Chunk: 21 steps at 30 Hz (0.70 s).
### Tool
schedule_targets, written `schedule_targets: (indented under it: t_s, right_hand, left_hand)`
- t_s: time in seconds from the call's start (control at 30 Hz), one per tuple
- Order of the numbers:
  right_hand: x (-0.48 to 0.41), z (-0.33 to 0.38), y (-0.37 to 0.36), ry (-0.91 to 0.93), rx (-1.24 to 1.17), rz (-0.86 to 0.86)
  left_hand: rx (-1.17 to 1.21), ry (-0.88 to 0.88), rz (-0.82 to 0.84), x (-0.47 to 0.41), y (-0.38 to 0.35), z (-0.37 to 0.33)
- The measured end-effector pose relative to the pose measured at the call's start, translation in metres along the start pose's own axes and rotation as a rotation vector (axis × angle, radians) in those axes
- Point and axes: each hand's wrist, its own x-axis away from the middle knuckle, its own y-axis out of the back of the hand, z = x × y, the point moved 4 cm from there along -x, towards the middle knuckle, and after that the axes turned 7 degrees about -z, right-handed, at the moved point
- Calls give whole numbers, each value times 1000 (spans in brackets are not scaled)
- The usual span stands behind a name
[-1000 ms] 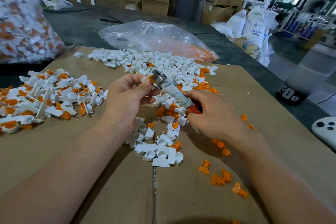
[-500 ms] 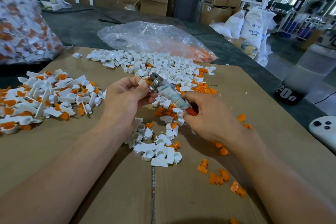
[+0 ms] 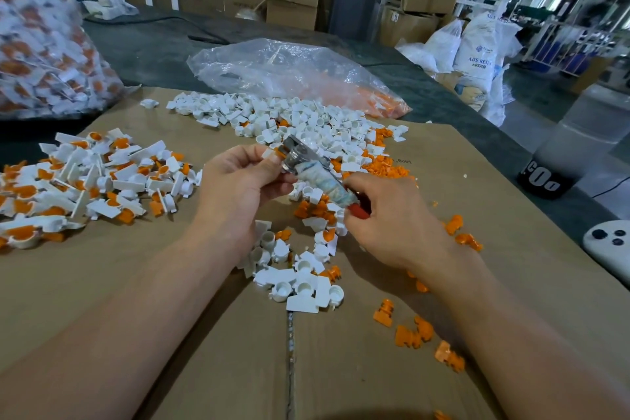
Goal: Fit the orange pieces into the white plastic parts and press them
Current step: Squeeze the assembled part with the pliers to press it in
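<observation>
**Mid-press, tool against the part**

Barely budged over the last second, just a tiny drift along with the camera. Still pinching 1 white plastic part [image 3: 271, 154] up in the air with the left hand [image 3: 238, 187], thumb and fingertips curled round it, with a hint of orange at its edge. Gripping a taped, metal-headed tool [image 3: 317, 177] in the right hand [image 3: 392, 215], fingers wrapped round the red handle end and the head laid right against the part. Probably held clear of the cardboard [image 3: 136, 283] to squeeze the insert home between tool and fingers. Can't tell if it's seated yet. Loose white parts [image 3: 306, 123] and orange pieces [image 3: 385, 169] kept straight ahead within easy reach. Finished ones [image 3: 102, 174] heaped off to the left, likely to avoid mix-ups. Clear bag [image 3: 289, 78] lying behind on the counter [image 3: 153, 44].
</observation>
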Motion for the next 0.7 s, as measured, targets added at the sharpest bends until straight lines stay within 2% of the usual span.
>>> schedule_targets:
  t_s: [0.13,0.27,0.57,0.7]
  right_hand:
    - [-4,-10,2,-53,18,-72]
    - [-9,-29,7,-139,83,-129]
    - [-10,-58,8,-300,164,-41]
    - [-9,-58,6,-305,167,-5]
  left_hand:
    - [72,29,-47,-3,3,-3]
    - [224,118,-215,-14,16,-3]
    - [418,191,-557,-22,43,-6]
    - [478,189,-605,-22,45,-8]
